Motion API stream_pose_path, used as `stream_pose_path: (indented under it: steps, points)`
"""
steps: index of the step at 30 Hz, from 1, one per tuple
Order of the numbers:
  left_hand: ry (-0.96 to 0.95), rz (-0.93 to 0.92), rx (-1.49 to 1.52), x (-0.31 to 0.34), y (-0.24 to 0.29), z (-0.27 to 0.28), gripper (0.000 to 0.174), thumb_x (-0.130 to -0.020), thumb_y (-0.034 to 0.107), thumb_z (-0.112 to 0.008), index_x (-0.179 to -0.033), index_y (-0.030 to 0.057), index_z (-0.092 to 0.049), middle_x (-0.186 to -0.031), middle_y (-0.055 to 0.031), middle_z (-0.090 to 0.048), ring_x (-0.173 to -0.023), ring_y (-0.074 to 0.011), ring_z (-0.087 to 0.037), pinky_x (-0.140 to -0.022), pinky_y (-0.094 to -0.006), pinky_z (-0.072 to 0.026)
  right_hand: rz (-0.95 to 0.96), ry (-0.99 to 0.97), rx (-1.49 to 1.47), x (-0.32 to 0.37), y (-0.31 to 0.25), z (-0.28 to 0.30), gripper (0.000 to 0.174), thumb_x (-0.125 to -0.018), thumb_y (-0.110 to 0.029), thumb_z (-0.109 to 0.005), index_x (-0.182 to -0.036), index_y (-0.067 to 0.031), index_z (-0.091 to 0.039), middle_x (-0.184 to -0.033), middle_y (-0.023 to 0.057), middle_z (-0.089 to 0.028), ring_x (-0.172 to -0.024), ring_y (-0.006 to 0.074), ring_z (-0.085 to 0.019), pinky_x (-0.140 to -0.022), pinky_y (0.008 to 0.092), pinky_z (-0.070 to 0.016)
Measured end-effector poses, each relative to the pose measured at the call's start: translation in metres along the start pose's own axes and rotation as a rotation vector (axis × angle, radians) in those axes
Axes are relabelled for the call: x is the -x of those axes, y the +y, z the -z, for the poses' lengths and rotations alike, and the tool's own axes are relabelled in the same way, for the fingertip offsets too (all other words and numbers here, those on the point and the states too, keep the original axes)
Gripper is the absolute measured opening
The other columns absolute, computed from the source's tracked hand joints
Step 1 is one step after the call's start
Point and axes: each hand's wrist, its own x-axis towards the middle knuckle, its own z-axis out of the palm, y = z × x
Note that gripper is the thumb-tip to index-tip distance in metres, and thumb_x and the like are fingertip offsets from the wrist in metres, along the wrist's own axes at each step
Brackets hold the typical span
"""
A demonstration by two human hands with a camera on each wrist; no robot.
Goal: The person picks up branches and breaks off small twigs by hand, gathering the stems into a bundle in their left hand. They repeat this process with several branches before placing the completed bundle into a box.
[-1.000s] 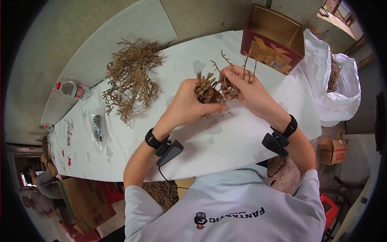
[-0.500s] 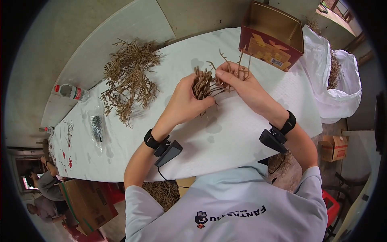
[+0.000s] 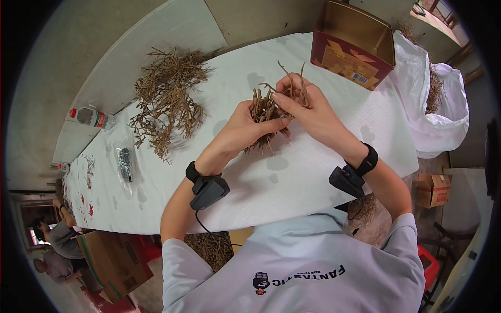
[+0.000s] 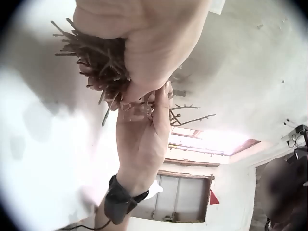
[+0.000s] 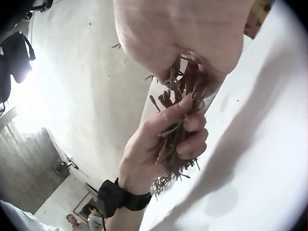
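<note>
So the left hand point(image 3: 241, 128) has a fistful of dry, branching twigs, the bunch point(image 3: 262, 110), held up over the middle of the white-covered worktop point(image 3: 318, 172). It's mostly closed, and the right wrist view shows its fingers curled round the stems, with the thicker ends poking out by the thumb. The right hand point(image 3: 315, 112) is mostly closed too, thumb and fingers pinching a few thin twigs point(image 3: 304, 97) right beside the top of that bunch. Can't really tell whether those are loose or tangled into it, since the fingers cover that bit.

Looks to me like the gathering/tidying step, getting twigs to sit together in one handful. If so, the next move calls for the left hand to keep a firm but gentle wrap while the right lines its twigs up with the rest, or works them free if they're snagged. Stuff this spindly probably catches and snaps easily, so no yanking.

There's a big loose heap point(image 3: 169, 99) lying off to the left on the worktop, and an open red-and-gold box point(image 3: 344, 60) stands near the far edge on the right.
</note>
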Motion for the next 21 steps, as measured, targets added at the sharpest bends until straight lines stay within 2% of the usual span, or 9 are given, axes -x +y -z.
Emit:
stream_pose_path:
  steps: [5, 8, 9, 12, 16, 19, 21]
  points:
    - [0.027, -0.065, -0.163, -0.001, -0.006, 0.004, 0.016, -0.087, 0.010, -0.072, -0.096, -0.0021, -0.069, -0.074, -0.0034, -0.067, -0.068, -0.0078, -0.058, -0.061, -0.0256, -0.0462, 0.058, 0.038, 0.028, -0.003, 0.001, 0.008, 0.017, -0.102, -0.019, -0.059, -0.103, -0.0025, -0.057, -0.092, -0.0014, -0.059, -0.084, 0.0048, -0.057, -0.075, 0.0221, -0.0481]
    - [0.153, -0.418, -0.301, 0.003, -0.009, -0.003, 0.011, -0.089, 0.005, -0.065, -0.094, -0.0049, -0.067, -0.069, -0.0071, -0.064, -0.064, -0.0083, -0.055, -0.058, -0.0256, -0.0440, 0.043, 0.067, -0.047, -0.002, -0.001, 0.015, 0.018, -0.102, -0.020, -0.059, -0.103, -0.0021, -0.058, -0.089, -0.0009, -0.061, -0.082, 0.0049, -0.057, -0.073, 0.0220, -0.0486]
    - [0.151, -0.418, -0.301, 0.004, -0.010, -0.004, 0.011, -0.089, 0.005, -0.065, -0.094, -0.0049, -0.067, -0.069, -0.0071, -0.064, -0.064, -0.0083, -0.055, -0.058, -0.0256, -0.0440, 0.015, 0.074, -0.104, -0.001, -0.002, 0.017, 0.019, -0.102, -0.020, -0.060, -0.103, -0.0019, -0.058, -0.087, -0.0006, -0.061, -0.080, 0.0051, -0.058, -0.072, 0.0221, -0.0488]
    - [0.189, -0.588, -0.371, 0.004, -0.015, -0.002, 0.010, -0.088, -0.002, -0.059, -0.094, -0.0074, -0.064, -0.068, -0.0109, -0.062, -0.062, -0.0115, -0.055, -0.059, -0.0262, -0.0453, 0.021, 0.087, -0.170, 0.001, -0.001, 0.017, 0.020, -0.103, -0.021, -0.060, -0.102, -0.0017, -0.059, -0.084, 0.0000, -0.062, -0.076, 0.0052, -0.058, -0.068, 0.0221, -0.0482]
    - [0.246, -0.695, -0.416, 0.008, -0.008, -0.001, 0.011, -0.083, -0.008, -0.058, -0.092, -0.0074, -0.064, -0.068, -0.0120, -0.062, -0.061, -0.0142, -0.056, -0.060, -0.0267, -0.0471, 0.085, 0.090, -0.190, 0.012, -0.004, 0.013, 0.020, -0.103, -0.021, -0.060, -0.100, -0.0016, -0.059, -0.081, 0.0009, -0.063, -0.071, 0.0054, -0.058, -0.062, 0.0222, -0.0457]
    - [0.229, -0.696, -0.424, 0.009, -0.004, 0.002, 0.012, -0.081, -0.009, -0.058, -0.092, -0.0074, -0.064, -0.069, -0.0120, -0.063, -0.061, -0.0155, -0.057, -0.062, -0.0269, -0.0482, 0.099, 0.086, -0.190, 0.023, -0.014, 0.011, 0.018, -0.103, -0.019, -0.059, -0.099, -0.0015, -0.058, -0.081, 0.0020, -0.063, -0.069, 0.0060, -0.058, -0.058, 0.0222, -0.0435]
    - [0.225, -0.697, -0.433, 0.010, -0.001, 0.003, 0.013, -0.080, -0.010, -0.059, -0.091, -0.0075, -0.064, -0.070, -0.0120, -0.063, -0.061, -0.0161, -0.057, -0.062, -0.0271, -0.0488, 0.116, 0.186, -0.169, 0.030, -0.020, 0.001, 0.014, -0.102, -0.014, -0.059, -0.097, -0.0010, -0.058, -0.077, 0.0011, -0.060, -0.069, 0.0065, -0.057, -0.060, 0.0212, -0.0444]
